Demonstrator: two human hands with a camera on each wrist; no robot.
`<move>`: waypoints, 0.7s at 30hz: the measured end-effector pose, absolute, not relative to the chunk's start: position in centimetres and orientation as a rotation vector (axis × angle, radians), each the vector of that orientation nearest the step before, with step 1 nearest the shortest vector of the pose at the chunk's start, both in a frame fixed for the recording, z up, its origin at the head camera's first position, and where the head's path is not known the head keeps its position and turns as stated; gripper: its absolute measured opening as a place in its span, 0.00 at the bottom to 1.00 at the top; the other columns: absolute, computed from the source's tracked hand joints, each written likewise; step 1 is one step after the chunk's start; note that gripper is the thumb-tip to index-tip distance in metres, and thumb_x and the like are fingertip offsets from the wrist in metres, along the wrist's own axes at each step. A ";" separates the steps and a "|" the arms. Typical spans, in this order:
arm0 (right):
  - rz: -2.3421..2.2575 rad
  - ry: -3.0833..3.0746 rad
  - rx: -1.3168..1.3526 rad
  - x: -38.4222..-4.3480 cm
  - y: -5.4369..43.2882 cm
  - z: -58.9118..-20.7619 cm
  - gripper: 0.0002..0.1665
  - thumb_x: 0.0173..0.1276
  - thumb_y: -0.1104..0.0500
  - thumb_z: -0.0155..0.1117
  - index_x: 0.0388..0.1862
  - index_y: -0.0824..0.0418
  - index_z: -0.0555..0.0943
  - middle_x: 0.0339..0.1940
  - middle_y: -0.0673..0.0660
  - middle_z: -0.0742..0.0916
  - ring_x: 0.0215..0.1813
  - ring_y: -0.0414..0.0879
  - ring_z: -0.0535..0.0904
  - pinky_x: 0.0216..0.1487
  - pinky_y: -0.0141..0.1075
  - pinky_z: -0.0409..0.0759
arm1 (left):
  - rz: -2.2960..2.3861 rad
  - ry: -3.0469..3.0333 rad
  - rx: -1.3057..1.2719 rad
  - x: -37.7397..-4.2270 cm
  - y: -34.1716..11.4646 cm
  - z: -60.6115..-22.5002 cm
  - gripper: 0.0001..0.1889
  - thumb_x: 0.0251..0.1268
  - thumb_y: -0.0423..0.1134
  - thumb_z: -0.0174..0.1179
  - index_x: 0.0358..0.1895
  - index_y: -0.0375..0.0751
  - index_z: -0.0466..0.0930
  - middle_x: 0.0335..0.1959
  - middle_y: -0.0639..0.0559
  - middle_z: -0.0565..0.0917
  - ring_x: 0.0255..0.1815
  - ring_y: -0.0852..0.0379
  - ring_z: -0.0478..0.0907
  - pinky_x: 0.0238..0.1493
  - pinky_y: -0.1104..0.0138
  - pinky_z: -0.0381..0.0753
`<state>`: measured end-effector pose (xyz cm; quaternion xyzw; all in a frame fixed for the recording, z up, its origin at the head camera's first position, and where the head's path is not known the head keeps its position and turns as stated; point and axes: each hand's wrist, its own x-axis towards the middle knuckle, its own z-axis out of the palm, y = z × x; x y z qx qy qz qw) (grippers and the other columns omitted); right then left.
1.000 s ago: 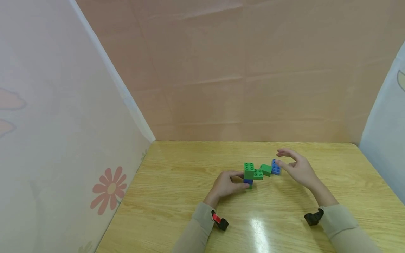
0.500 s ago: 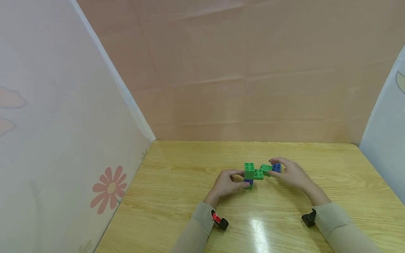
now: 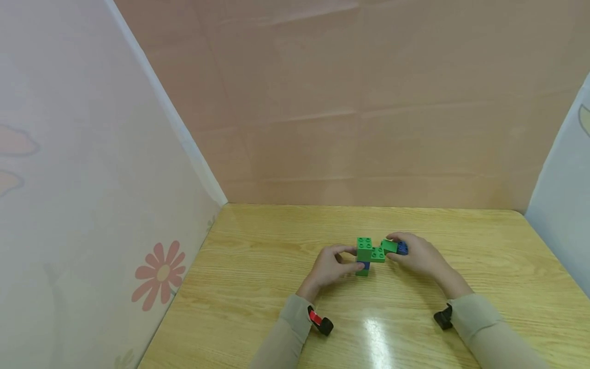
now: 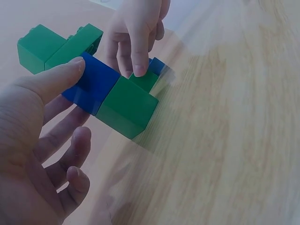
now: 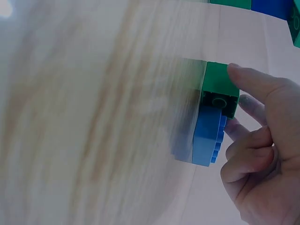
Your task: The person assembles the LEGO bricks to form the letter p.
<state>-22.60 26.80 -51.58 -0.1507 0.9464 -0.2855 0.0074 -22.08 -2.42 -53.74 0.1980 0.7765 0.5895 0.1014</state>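
Observation:
My left hand [image 3: 328, 267] grips an upright stack of toy building blocks by its blue block [image 4: 97, 83], thumb on the near side. Under the blue block is a green base block [image 4: 127, 107]; a thin green block [image 3: 378, 254] juts rightward above it, and a green top block [image 3: 364, 251] crowns the stack. To the right, my right hand [image 3: 421, 257] pinches a loose green block [image 5: 219, 78] lying on its side, studs hidden from the right wrist view. Against that block lies a loose blue block [image 5: 206, 137], partly covered by the right hand in the head view.
Both hands work over a wooden table [image 3: 267, 256]. A beige cloth wall [image 3: 295, 128] stands behind its far edge. At the left is a pale panel with a red flower print [image 3: 162, 274], and another pale panel [image 3: 564, 169] borders the right.
My right hand has come down and leftward, past the blue block, and its thumb and fingers have closed about the loose green block. The left hand has kept its hold on the stack.

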 end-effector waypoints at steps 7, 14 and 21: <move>-0.845 2.984 -0.474 -22.7 26.6 -51.6 0.27 0.71 0.51 0.73 0.66 0.58 0.81 0.62 0.64 0.84 0.60 0.65 0.81 0.54 0.63 0.78 | 1.755 2.272 0.600 -22.1 -2.4 -53.7 0.19 0.62 0.46 0.77 0.57 0.58 0.89 0.49 0.67 0.85 0.25 0.60 0.79 0.24 0.65 0.82; -0.869 2.966 -0.476 -22.8 26.6 -51.8 0.30 0.71 0.53 0.73 0.69 0.58 0.79 0.61 0.65 0.84 0.59 0.64 0.82 0.53 0.63 0.79 | 1.767 2.259 0.627 -22.2 -2.5 -53.8 0.19 0.63 0.45 0.76 0.57 0.57 0.89 0.49 0.66 0.86 0.24 0.60 0.79 0.24 0.66 0.82; -0.885 2.967 -0.507 -22.6 26.5 -51.8 0.32 0.74 0.52 0.70 0.73 0.59 0.76 0.66 0.67 0.81 0.63 0.67 0.78 0.56 0.65 0.77 | 1.785 2.251 0.658 -22.3 -2.6 -53.8 0.19 0.63 0.45 0.76 0.58 0.55 0.88 0.49 0.66 0.86 0.25 0.58 0.80 0.24 0.65 0.82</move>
